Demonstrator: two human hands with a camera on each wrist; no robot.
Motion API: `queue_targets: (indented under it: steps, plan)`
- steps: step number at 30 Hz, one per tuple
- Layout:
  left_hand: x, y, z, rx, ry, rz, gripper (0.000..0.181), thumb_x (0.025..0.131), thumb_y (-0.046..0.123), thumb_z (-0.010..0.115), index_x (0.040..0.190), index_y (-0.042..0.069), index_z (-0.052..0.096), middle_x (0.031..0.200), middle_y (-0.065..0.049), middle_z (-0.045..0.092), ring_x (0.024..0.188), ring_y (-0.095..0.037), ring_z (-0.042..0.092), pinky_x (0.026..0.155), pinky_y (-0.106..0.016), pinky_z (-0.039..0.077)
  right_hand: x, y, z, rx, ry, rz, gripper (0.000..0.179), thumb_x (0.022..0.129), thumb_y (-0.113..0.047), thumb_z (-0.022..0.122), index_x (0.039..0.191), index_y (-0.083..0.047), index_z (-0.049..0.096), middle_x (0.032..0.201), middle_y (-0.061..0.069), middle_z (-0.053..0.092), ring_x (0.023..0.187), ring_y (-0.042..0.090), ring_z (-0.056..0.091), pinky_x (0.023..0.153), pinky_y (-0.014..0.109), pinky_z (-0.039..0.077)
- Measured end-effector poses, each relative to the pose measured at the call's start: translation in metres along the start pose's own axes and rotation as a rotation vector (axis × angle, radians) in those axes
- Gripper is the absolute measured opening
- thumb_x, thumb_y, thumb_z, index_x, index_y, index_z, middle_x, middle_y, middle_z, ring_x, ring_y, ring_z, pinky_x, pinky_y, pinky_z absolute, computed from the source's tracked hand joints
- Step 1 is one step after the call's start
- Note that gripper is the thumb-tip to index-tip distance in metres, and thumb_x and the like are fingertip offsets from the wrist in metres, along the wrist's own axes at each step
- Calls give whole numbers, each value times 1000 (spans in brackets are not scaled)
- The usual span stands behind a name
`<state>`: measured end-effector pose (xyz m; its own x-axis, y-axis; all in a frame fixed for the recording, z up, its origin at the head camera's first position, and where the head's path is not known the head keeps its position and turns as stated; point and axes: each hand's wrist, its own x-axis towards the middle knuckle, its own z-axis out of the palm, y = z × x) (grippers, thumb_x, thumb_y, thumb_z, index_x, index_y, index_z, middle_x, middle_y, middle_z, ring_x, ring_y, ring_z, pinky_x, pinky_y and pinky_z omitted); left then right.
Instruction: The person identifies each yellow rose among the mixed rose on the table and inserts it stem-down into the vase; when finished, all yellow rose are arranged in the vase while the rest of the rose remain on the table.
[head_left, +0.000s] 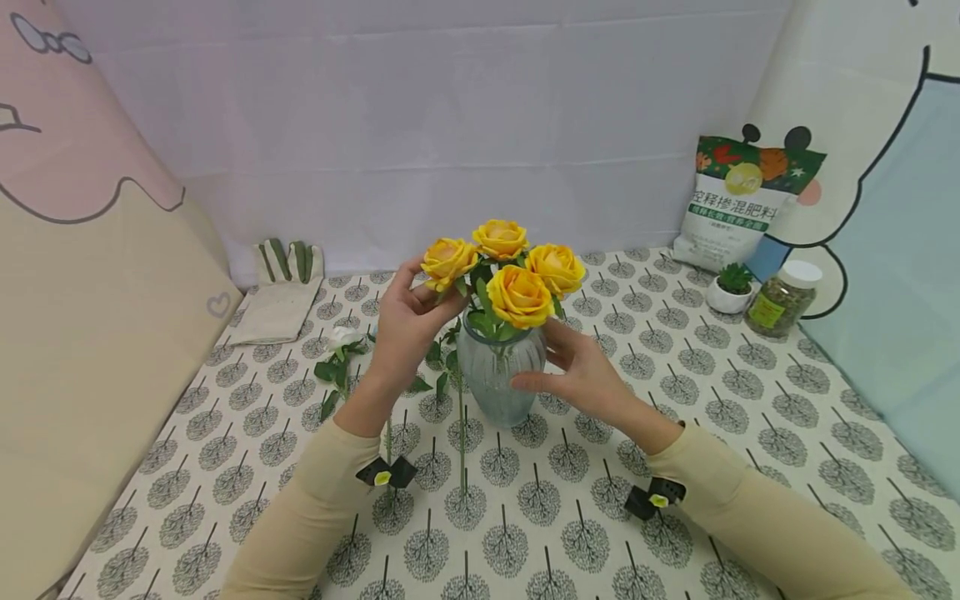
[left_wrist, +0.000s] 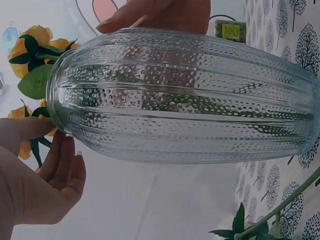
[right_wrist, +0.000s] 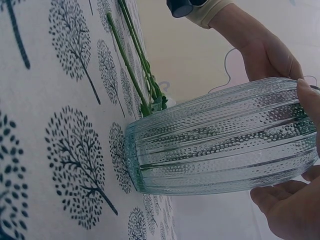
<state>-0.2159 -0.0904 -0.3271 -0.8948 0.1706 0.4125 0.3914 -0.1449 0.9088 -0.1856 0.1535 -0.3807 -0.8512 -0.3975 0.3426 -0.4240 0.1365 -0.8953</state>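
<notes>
A clear ribbed glass vase [head_left: 501,375] stands upright on the patterned cloth, bearing several yellow roses [head_left: 521,296] with green leaves. My right hand [head_left: 581,371] holds the vase from the right, thumb across its front and fingers round the far side. At the left of the bunch, my left hand [head_left: 412,321] pinches the leftmost yellow rose [head_left: 448,262] just under its bloom, beside the rim. The left wrist view has the left fingertips [left_wrist: 64,150] right at the vase's neck. Through the dimpled glass [right_wrist: 225,140] the green stems look blurred.
Left of the vase lie a white rose [head_left: 345,337] and other green stems [head_left: 461,433], partly behind my left arm. Farther back are folded gloves [head_left: 281,296]. At the back right stand a fertilizer bag [head_left: 735,204], a small potted succulent [head_left: 731,290] and a white-lidded jar [head_left: 782,302].
</notes>
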Motion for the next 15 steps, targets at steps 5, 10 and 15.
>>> queue_targets:
  steps: [5,10,15]
  plan:
    - [0,7,-7,63,-78,-86,54,92,4,71,140,13,49,116,-13,71,106,-24,68,96,-36,53,2,2,1,-10,-7,9,84,81,-21,85,152,-8,41,146,9,51,134,25,49,111,39,39]
    - [0,12,-11,123,-142,-82,60,93,1,68,147,14,46,116,-17,69,106,-25,67,95,-35,54,3,2,-3,-49,-21,17,83,81,-22,85,151,-9,42,146,8,51,134,25,49,111,43,39]
    - [2,15,-14,198,-216,-72,55,94,0,67,144,9,48,120,-15,67,111,-26,65,96,-37,54,3,-2,-14,-105,-76,65,82,83,-25,84,151,-9,42,148,8,50,136,26,47,112,44,38]
